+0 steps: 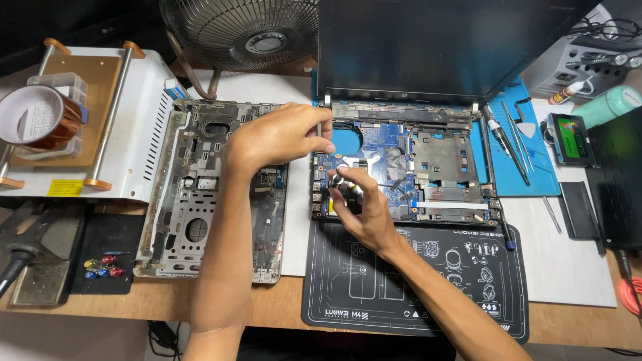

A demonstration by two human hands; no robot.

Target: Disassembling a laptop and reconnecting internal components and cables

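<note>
Tape roll (38,115) is sitting far left on a white machine (134,120). Next, a stripped laptop cover (200,194) is lying on the counter (281,304), w/ the left forearm crossing over it. Left hand (277,137) is pinching a thin tool (319,130) upright, fingers closed round it, at the top-left corner of the open laptop (428,167). Right hand (361,200) is curling its grip nearly closed on a small round part (341,179) over the blue board's (394,164) left side; can't tell exactly what the part is. Laptop is resting partly on a black mat (414,281). Further right, screwdrivers (508,147) are lying on a blue mat (528,134).
</note>
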